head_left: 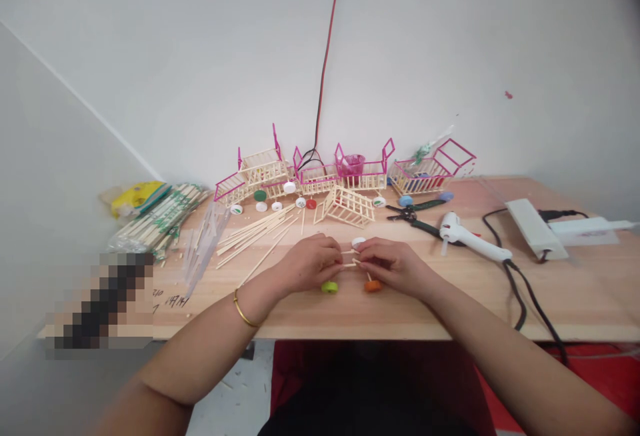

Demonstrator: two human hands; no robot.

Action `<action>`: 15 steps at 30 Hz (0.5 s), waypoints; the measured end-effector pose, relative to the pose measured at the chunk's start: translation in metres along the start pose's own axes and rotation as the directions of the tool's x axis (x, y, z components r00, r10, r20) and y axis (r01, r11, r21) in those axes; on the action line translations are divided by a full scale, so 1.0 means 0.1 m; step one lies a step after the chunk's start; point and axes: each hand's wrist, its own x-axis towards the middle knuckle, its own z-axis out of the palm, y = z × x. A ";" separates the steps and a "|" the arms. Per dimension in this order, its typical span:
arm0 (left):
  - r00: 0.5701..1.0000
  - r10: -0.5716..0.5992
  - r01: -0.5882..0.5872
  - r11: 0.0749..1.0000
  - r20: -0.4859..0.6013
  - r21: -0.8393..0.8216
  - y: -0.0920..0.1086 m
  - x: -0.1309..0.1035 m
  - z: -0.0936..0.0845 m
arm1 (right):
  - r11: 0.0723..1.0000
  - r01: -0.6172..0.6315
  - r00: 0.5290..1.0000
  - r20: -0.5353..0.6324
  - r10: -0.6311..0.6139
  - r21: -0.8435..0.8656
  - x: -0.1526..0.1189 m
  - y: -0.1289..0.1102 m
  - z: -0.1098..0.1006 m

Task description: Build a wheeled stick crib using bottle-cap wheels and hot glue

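The left hand (310,264) and the right hand (393,264) met near the front edge of the pale wooden desk (450,303), their fingers pinched shut from either side on a small frame of thin wooden sticks (351,262) held just above the desktop between them. A green plastic bottle cap (329,287) lay on the desk just under the left hand, and an orange plastic bottle cap (373,285) sat just under the right; a white bottle cap (359,242) showed just behind the fingertips. A thin gold bangle (243,311) circled the left wrist.

Behind the left hand a loose spread of long bamboo sticks (255,231) fanned across the desk. Further back, along the wall, stood a row of little stick-built carts with pink frames (320,176). To the right lay green-handled pliers (415,215) and, just beside them, a white hot-glue gun (470,237) with its black cord trailing off the front edge.
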 end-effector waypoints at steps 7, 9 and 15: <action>1.000 -0.001 0.001 1.000 -0.007 -0.006 0.01 0.00 0.00 | 1.000 0.002 1.000 -0.005 -0.002 -0.011 -0.01 0.01 0.01; 1.000 -0.002 0.002 1.000 -0.008 -0.006 0.01 0.00 0.00 | 1.000 0.008 1.000 -0.006 -0.008 -0.008 -0.01 0.01 0.01; 1.000 -0.013 0.013 1.000 -0.008 -0.004 0.01 0.00 -0.01 | 0.999 0.031 1.000 0.007 -0.031 -0.009 0.00 0.02 0.00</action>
